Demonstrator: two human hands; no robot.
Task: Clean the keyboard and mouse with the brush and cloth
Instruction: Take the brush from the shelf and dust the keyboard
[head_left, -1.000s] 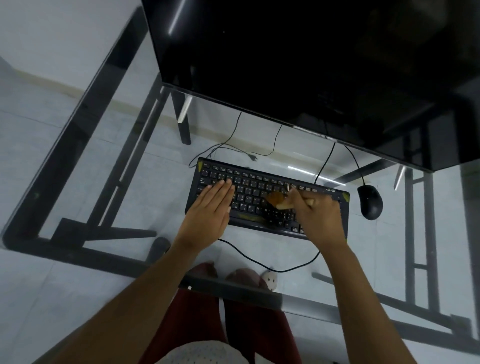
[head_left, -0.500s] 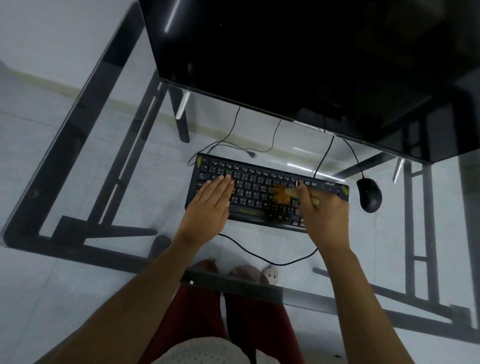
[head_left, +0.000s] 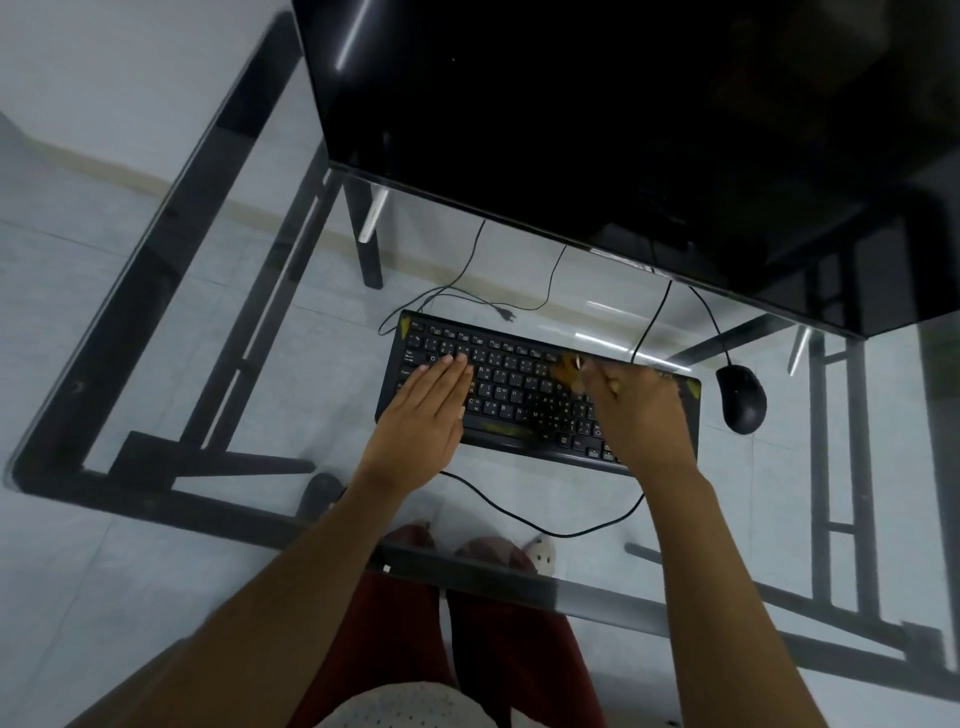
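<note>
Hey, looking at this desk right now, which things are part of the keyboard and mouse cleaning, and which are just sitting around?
Part of the job:
keyboard
mouse
brush, in the right hand
left hand, flat on the keys

Just there:
monitor
glass desk
loose plug and cable

No cloth is visible.

One keyboard (head_left: 519, 389), one mouse (head_left: 742, 399), one brush (head_left: 567, 370) and one monitor (head_left: 623, 130) sit on or over one glass surface (head_left: 208, 312). Two hands are in view, a left hand (head_left: 426, 415) and a right hand (head_left: 641, 415). Three loose cables show: the keyboard's (head_left: 545, 527), the mouse's (head_left: 709, 317) and one ending in a plug (head_left: 506, 313)
</note>
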